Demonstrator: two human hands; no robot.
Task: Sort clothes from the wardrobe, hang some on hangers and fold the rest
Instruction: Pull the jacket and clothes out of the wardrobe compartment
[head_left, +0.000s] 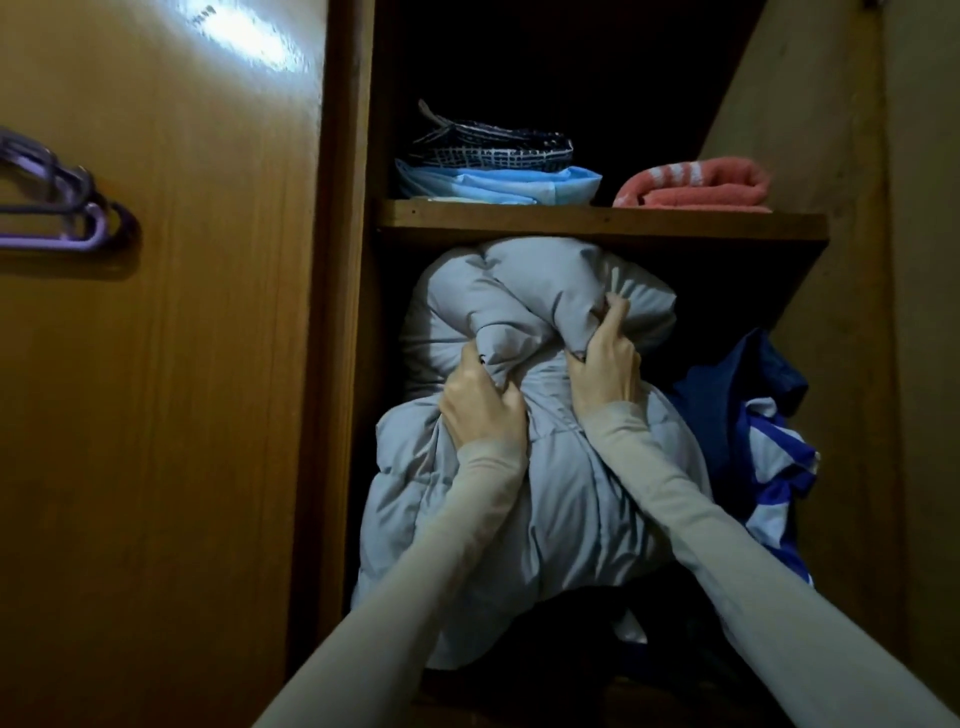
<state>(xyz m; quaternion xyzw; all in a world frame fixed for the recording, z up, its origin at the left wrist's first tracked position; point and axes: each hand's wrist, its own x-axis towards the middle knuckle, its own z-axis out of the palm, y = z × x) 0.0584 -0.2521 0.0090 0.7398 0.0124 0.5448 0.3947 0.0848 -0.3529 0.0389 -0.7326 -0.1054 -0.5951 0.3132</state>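
A bulky pale grey-blue padded jacket (519, 483) fills the wardrobe's lower compartment, bulging out past the front. My left hand (480, 402) is clenched on a fold of it at the middle. My right hand (608, 353) grips another bunch of its fabric a little higher and to the right. Both arms wear light grey sleeves. Purple hangers (62, 208) hang at the far left against the wooden door.
A wooden shelf (602, 221) sits just above the jacket, holding a dark checked garment (493, 143) on folded light blue cloth (498, 187), and a folded pink towel (696, 184). A blue-and-white striped garment (769, 467) lies crumpled right of the jacket. The wooden door (182, 364) is on the left.
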